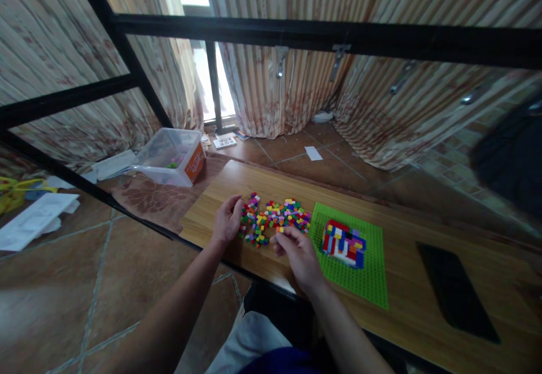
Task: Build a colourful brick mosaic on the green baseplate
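Observation:
A loose pile of small coloured toy bricks [276,216] lies on the wooden table. At the pile's left edge rests my left hand [227,219], its fingers curled in; whether a brick is inside them is hidden. My right hand [296,251] is over the near right side of the pile, pinching a small orange-and-yellow toy brick [280,229] between thumb and fingers. To the right of it lies a green baseplate [375,275]. On that plate sits a low block of joined bricks [344,244] in red, white, blue, yellow and purple.
A dark flat panel [457,292] lies on the table's right part. Beyond the table's left end, a clear plastic box [169,157] with some coloured pieces stands on the floor. A black metal frame bar [288,33] crosses in front of striped curtains [271,92].

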Tool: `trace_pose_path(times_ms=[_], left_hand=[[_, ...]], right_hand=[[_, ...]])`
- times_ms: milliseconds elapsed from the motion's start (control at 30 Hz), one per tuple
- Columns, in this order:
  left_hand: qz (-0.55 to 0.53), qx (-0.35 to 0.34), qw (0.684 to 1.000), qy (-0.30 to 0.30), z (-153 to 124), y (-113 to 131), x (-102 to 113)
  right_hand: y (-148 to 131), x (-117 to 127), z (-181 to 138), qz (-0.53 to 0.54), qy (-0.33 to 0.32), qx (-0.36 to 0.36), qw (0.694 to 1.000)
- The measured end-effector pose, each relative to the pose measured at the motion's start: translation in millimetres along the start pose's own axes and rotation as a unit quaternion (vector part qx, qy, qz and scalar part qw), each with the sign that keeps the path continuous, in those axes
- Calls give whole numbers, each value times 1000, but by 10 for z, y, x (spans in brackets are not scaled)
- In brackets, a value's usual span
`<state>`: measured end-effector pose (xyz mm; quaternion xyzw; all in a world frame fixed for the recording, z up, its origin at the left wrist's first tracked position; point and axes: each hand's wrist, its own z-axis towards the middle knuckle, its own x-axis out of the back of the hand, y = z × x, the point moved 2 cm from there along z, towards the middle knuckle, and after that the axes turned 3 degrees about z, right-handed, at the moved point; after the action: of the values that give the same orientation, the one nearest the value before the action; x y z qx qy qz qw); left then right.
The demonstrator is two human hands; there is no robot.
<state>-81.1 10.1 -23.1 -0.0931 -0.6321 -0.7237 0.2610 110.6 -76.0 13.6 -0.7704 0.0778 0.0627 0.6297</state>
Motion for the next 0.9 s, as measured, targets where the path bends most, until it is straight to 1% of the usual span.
trace_pose_path(times_ms=[33, 100, 200, 333, 500, 700, 900], left_hand=[[0, 1, 1000, 1, 0, 3, 3], [1, 2, 1000, 3, -4, 12, 9], [9, -5, 1000, 9, -8, 20, 17], [11, -14, 1000, 9, -5, 3, 15], [17, -11, 1000, 15, -8, 12, 17], [8, -14, 1000, 19, -22, 58, 25], [6, -7, 1000, 13, -14, 32, 16]], right_hand=[[-7, -12, -14, 45, -4, -13, 999], [-25, -23, -31, 103, -6, -27, 994], [-44, -3, -36, 127, -2, -42, 991], [-27, 42, -31, 109, 10, -42, 993], [40, 35, -18, 65, 8, -16, 998], [122, -12, 51, 28, 53, -3, 998], [237, -128, 122, -9, 87, -4, 996]])
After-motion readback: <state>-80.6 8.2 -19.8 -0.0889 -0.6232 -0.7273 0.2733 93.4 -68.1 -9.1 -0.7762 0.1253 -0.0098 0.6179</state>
